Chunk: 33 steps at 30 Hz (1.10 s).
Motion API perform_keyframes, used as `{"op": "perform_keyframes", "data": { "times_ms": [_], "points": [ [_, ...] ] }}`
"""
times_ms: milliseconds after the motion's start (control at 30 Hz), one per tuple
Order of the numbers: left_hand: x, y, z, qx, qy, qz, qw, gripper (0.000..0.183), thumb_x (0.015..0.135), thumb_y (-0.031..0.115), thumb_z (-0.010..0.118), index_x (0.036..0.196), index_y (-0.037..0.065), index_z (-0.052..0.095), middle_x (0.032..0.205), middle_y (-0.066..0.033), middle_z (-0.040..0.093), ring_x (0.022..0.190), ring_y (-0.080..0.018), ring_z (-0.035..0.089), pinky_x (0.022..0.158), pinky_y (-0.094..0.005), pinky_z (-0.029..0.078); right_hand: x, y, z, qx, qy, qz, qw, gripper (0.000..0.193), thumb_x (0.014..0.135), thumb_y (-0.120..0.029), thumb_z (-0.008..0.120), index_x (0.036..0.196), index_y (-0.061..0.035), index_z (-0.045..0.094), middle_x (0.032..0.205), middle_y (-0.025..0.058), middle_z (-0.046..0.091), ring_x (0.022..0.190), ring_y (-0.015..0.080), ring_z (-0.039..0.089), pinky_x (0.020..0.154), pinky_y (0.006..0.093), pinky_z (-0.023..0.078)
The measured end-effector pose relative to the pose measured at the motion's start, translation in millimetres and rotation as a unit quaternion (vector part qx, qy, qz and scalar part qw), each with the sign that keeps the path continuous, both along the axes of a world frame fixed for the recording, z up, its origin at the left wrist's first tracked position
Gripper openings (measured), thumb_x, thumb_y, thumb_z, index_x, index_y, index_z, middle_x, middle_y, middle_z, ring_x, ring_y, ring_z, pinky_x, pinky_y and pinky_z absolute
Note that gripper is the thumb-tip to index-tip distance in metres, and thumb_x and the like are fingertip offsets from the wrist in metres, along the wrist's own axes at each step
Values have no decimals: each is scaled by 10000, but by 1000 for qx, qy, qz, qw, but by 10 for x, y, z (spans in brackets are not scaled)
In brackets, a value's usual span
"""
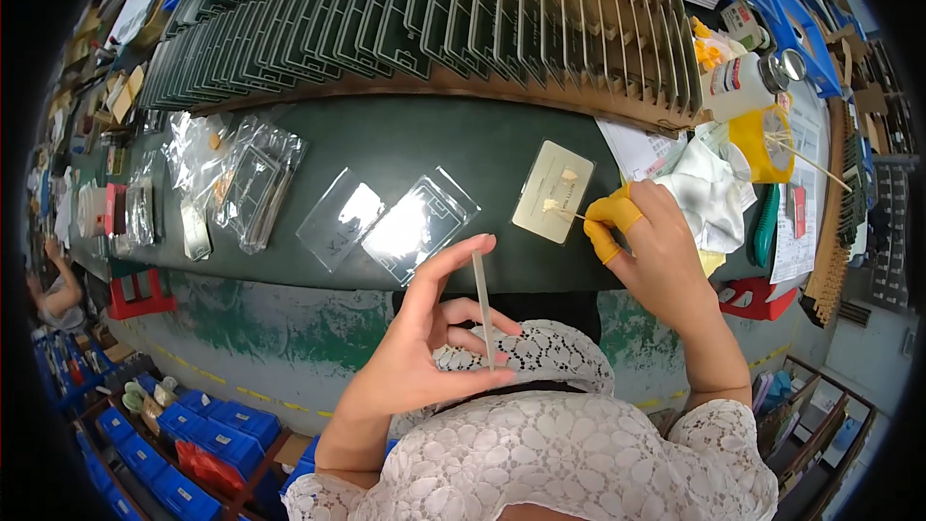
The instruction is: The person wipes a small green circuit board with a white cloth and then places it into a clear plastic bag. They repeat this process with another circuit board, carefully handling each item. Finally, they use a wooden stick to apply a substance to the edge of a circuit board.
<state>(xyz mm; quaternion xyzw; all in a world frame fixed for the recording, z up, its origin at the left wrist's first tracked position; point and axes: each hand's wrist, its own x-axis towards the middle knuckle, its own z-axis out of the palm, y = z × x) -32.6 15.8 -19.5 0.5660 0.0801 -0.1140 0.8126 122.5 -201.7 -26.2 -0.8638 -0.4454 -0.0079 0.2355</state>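
Observation:
My left hand (429,328) grips a thin pale flat panel (483,314) by its edges, between thumb and index finger. The panel stands edge-on in this view, so its faces are hidden. Yellow finger cots cover the thumb and index finger of my right hand (651,241), which pinches a thin stick (577,216). The stick's tip reaches a small cream rectangular plate (537,195) lying on the dark green table. Pale yellowish smears mark the plate's face. Left of it lie two clear film-covered panels (415,222) with white line patterns.
Long brown slotted racks (386,95) of upright dark panels (386,24) span the back. At right stand a white bottle (741,87), a yellow container (760,145) with sticks and a crumpled white cloth (709,188). Plastic-bagged panels (253,183) lie at left. Blue bins (207,429) sit below.

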Motion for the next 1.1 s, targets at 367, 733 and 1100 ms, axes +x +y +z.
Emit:
{"op": "perform_keyframes", "data": {
  "times_ms": [367, 733, 1100],
  "points": [
    [59, 3, -10, 142, -88, 4, 986, 976, 644, -101, 802, 1450, 71, 278, 1531, -171, 243, 1055, -248, 621, 739, -285, 564, -162, 112, 245, 212, 157, 11, 965, 247, 677, 11, 776, 876, -37, 638, 816, 82, 613, 719, 263, 568, 630, 351, 434],
    [73, 48, -4, 81, -39, 38, 995, 1028, 621, -87, 830, 1470, 62, 271, 1491, -157, 312, 960, -194, 611, 738, -271, 543, -305, 147, 312, 196, 132, 64, 970, 277, 647, -17, 801, 873, -72, 650, 784, 46, 596, 673, 228, 529, 598, 333, 394],
    [129, 105, 24, 90, -50, 55, 993, 1008, 631, -95, 803, 1474, 47, 270, 1501, -160, 307, 952, -188, 608, 752, -261, 528, -370, 161, 330, 183, 151, 128, 963, 286, 652, -58, 819, 897, -69, 672, 785, 46, 577, 637, 216, 506, 571, 330, 358]
  ]
}}
